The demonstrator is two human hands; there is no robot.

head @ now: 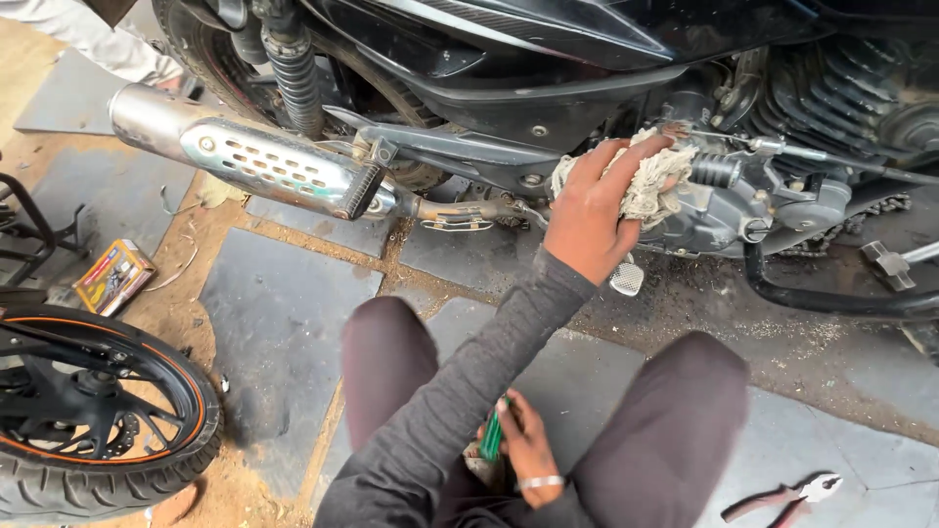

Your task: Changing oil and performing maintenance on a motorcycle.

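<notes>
pressing a frayed rag [653, 184] against the motorcycle engine [773, 196], left hand [590, 210] fingers bunch it; soft, limp, likely best grabbed wadded. right hand [525, 452] below the engine, closed round a green-handled tool [492, 438].

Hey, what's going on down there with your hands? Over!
Left hand pressing rag on motorcycle engine. Right hand holding green tool at lap. Pliers on floor nearby.
</notes>
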